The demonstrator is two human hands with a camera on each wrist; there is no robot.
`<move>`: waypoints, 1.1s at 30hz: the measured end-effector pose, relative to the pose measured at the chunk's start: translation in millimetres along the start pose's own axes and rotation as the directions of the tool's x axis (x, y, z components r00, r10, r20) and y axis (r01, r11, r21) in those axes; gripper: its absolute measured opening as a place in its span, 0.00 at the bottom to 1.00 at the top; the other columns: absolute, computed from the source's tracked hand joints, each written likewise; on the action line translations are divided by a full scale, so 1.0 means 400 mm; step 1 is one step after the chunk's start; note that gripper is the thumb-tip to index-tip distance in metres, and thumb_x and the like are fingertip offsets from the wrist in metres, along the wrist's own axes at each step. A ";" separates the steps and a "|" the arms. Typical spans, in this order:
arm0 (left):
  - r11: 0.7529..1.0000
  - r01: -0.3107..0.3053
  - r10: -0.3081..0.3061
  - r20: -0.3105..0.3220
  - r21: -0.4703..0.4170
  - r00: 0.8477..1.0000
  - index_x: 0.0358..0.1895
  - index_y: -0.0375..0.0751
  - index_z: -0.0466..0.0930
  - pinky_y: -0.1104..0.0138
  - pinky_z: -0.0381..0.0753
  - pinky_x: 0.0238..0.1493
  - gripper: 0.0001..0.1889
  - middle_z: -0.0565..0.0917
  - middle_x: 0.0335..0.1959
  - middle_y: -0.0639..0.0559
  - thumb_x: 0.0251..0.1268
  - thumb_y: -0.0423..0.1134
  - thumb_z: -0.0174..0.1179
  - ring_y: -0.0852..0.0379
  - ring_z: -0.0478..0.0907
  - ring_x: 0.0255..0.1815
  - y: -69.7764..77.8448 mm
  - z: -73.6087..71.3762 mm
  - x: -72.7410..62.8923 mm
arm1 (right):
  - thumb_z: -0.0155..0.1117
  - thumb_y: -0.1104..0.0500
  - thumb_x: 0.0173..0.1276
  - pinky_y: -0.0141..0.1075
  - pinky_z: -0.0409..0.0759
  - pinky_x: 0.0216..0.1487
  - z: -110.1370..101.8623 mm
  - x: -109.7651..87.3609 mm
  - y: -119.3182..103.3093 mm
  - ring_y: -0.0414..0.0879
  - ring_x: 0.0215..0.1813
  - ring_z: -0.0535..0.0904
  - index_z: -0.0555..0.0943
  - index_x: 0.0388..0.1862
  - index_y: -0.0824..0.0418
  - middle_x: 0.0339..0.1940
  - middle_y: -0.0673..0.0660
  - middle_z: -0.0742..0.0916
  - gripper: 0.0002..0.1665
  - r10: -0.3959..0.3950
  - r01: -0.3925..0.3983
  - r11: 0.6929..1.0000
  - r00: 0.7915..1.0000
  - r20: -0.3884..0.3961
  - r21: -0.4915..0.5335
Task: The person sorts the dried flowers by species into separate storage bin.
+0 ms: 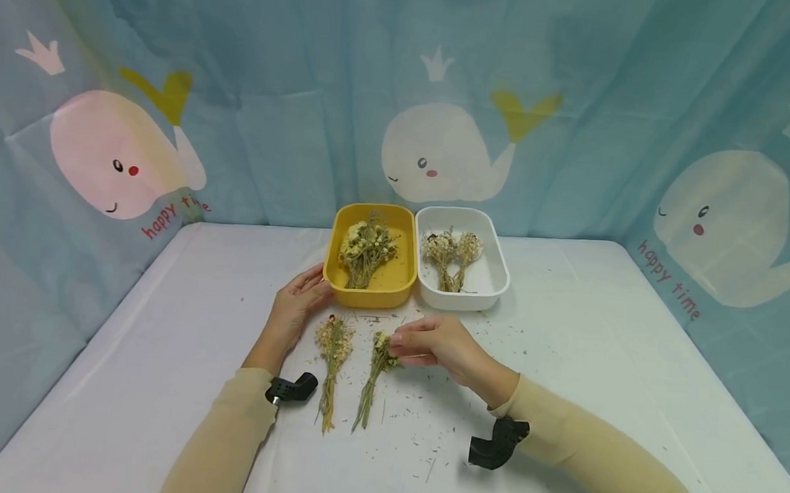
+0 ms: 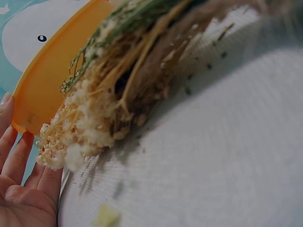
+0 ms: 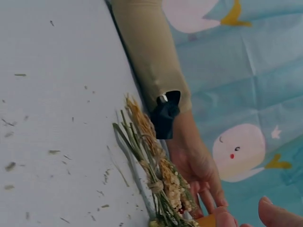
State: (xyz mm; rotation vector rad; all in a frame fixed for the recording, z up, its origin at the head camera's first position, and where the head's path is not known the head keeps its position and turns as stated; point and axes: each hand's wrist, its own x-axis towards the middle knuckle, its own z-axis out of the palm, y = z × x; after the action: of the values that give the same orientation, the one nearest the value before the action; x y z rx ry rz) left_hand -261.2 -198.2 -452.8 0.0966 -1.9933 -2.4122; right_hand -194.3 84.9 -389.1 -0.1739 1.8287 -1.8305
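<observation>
My left hand [image 1: 298, 301] rests at the front left corner of a yellow tray [image 1: 372, 299], its fingers nearly straight along the wall. In the left wrist view its fingertips [image 2: 19, 146] touch the tray's edge. My right hand [image 1: 440, 346] is over the table, fingertips right at the flower head of a small yellow dried-flower bunch [image 1: 377, 365] tied with twine. Thumb and fingers stand apart in the right wrist view. A cream dried-flower bunch [image 1: 332, 347] lies to its left, between the two hands. Yellowish dried flowers [image 1: 366, 252] lie inside the yellow tray.
A white tray [image 1: 460, 302] stands against the yellow one's right side, with cream dried-flower bunches [image 1: 451, 257] in it. Bits of stem and leaf are scattered over the white tabletop [image 1: 565, 322]. A blue whale-print curtain [image 1: 293, 137] hangs behind.
</observation>
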 end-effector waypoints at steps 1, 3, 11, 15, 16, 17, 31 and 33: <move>1.000 0.000 0.000 0.000 0.002 1.000 0.75 0.45 0.65 0.71 0.83 0.60 0.30 0.68 0.76 0.46 0.72 0.35 0.60 0.48 0.69 0.74 0.000 -0.001 0.000 | 0.67 0.64 0.68 0.42 0.88 0.52 0.000 -0.002 0.005 0.44 0.42 0.90 0.82 0.53 0.74 0.43 0.60 0.91 0.18 0.004 -0.004 1.000 1.000 0.001 -0.004; 1.000 -0.003 0.003 0.002 0.006 1.000 0.75 0.45 0.65 0.71 0.82 0.60 0.30 0.68 0.76 0.45 0.72 0.36 0.60 0.48 0.69 0.74 -0.001 -0.004 -0.001 | 0.68 0.63 0.67 0.41 0.88 0.53 0.002 -0.006 0.014 0.45 0.43 0.90 0.82 0.53 0.74 0.42 0.60 0.91 0.19 0.011 -0.011 1.000 1.000 -0.001 -0.012; 1.000 0.008 -0.008 -0.007 0.007 1.000 0.75 0.45 0.65 0.72 0.83 0.59 0.30 0.68 0.75 0.46 0.71 0.37 0.61 0.48 0.69 0.73 -0.005 -0.006 0.001 | 0.70 0.63 0.65 0.43 0.88 0.55 0.012 -0.022 0.043 0.47 0.46 0.90 0.82 0.52 0.75 0.44 0.62 0.91 0.20 0.057 -0.057 0.998 0.998 0.004 -0.007; 1.000 -0.002 0.002 -0.006 0.010 1.000 0.75 0.44 0.65 0.73 0.83 0.58 0.30 0.68 0.75 0.45 0.71 0.37 0.61 0.48 0.69 0.73 -0.003 -0.004 0.001 | 0.68 0.65 0.66 0.42 0.88 0.54 0.014 -0.029 0.051 0.47 0.45 0.90 0.80 0.55 0.77 0.45 0.64 0.91 0.22 0.072 -0.072 0.997 0.997 0.017 0.003; 1.000 -0.005 0.005 -0.007 0.012 1.000 0.75 0.44 0.65 0.73 0.84 0.58 0.30 0.68 0.75 0.45 0.71 0.37 0.61 0.47 0.69 0.73 -0.003 -0.003 0.001 | 0.68 0.65 0.66 0.42 0.88 0.53 0.015 -0.030 0.052 0.47 0.45 0.90 0.80 0.55 0.77 0.44 0.64 0.91 0.21 0.078 -0.078 0.997 0.997 0.019 0.011; 1.000 -0.007 0.007 -0.008 0.015 1.000 0.75 0.44 0.65 0.73 0.84 0.58 0.30 0.68 0.75 0.45 0.71 0.37 0.61 0.47 0.69 0.73 -0.002 -0.002 0.001 | 0.67 0.65 0.66 0.42 0.88 0.53 0.016 -0.031 0.054 0.47 0.44 0.90 0.80 0.55 0.78 0.44 0.64 0.91 0.21 0.084 -0.085 0.996 0.996 0.022 0.016; 1.000 -0.009 0.009 -0.004 0.009 1.000 0.75 0.44 0.65 0.72 0.83 0.59 0.31 0.67 0.76 0.44 0.71 0.38 0.61 0.48 0.69 0.74 -0.001 0.000 -0.003 | 0.67 0.66 0.66 0.39 0.89 0.50 0.035 -0.023 0.093 0.50 0.45 0.90 0.80 0.54 0.76 0.42 0.63 0.91 0.20 0.179 -0.183 0.981 0.982 0.058 0.061; 1.000 -0.007 0.007 -0.004 0.005 1.000 0.75 0.44 0.65 0.72 0.83 0.59 0.31 0.68 0.75 0.44 0.70 0.38 0.62 0.48 0.69 0.74 -0.002 0.000 -0.003 | 0.67 0.66 0.67 0.38 0.89 0.50 0.039 -0.019 0.096 0.49 0.44 0.90 0.80 0.54 0.76 0.42 0.62 0.91 0.19 0.194 -0.198 0.978 0.979 0.060 0.068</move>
State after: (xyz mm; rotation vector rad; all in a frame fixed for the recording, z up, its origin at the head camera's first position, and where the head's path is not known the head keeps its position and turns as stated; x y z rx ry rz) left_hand -260.1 -198.2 -453.5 0.0943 -1.9950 -2.4011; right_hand -170.1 77.0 -422.7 -0.0133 1.6757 -1.7352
